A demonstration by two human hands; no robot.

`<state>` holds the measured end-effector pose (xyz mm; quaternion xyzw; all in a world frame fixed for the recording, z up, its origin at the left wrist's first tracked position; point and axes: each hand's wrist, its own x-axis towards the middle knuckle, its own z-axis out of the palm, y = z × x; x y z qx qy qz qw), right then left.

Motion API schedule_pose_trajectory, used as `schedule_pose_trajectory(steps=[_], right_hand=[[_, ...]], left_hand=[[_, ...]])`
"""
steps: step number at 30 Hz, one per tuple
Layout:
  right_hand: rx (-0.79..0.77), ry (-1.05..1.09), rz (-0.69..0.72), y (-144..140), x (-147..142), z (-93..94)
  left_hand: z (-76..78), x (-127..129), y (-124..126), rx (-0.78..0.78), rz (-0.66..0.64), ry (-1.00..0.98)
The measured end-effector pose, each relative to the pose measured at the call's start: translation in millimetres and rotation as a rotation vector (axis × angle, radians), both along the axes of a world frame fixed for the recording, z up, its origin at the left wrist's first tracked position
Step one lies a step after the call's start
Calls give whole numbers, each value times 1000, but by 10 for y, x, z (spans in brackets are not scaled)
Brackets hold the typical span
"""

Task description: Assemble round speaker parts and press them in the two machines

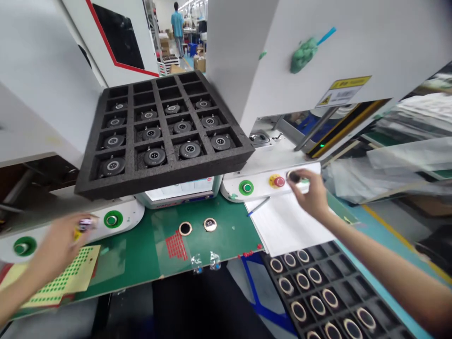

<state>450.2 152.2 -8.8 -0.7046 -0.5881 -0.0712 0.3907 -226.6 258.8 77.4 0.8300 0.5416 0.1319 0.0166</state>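
Observation:
At the left, my left hand [58,249] is smeared by motion above the green-dotted sticker sheet [72,273]. Its fingers close on a small item [84,226] with whitish-purple and yellow patches, too blurred to name. My right hand [312,193] pinches a small dark round piece [293,177] between thumb and fingers, just right of the red emergency stop button [278,181]. Between the hands, two round watch faces [210,224] with pale rims lie on the green mat, one dark and one showing light marks. Beside them is a sheet of red stickers [176,246].
A black foam tray [165,172] of round watch bodies sits raised ahead, over a screen [181,192]. Another black tray [339,268] with rimmed round pieces is at lower right. White paper [282,226] with a pen [259,206] lies on the bench. A person [177,28] stands far back.

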Motion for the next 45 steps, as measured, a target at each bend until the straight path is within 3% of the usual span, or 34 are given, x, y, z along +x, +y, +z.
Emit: schedule_pose_trajectory(steps=[2,3,6,9,13,15,22,26,31,34,39,42,45], right_hand=[[-48,15,99,-345,-251,-310],[-79,24,149,-462,-370,-440],[-162,48,242,-674,-625,-692],[-208,55,253,-792,-677,-753],[-218,43,250,-812,-696,-671],[-211,45,245,-728,-874,-630],[-318,4,510,-198,-2220,-578],[-373,-37,499,-66,-2546,-529],[-418,-25,442,-25,-2550,-487],[-440,10,447,-28,-2520,-502],[-463,80,515,-89,-2445,-590],[-477,113,541,-82,-2372,-647],[-480,136,541,-83,-2326,-678]], left_hand=[[-226,466,-392,-64,-181,-27],[-353,694,-533,-101,-212,-17],[-718,1187,-744,-152,-186,18],[-934,1354,-819,-176,-119,44],[-935,1429,-922,-196,-75,58],[-879,1553,-932,-200,-65,71],[-790,2278,-752,-296,-55,168],[-740,2411,-672,-346,-43,187],[-640,2367,-613,-404,-63,110],[-470,2154,-652,-438,-68,7],[110,1357,-576,-314,127,-170],[434,762,-281,-145,346,-186],[573,260,156,-11,511,-173]])
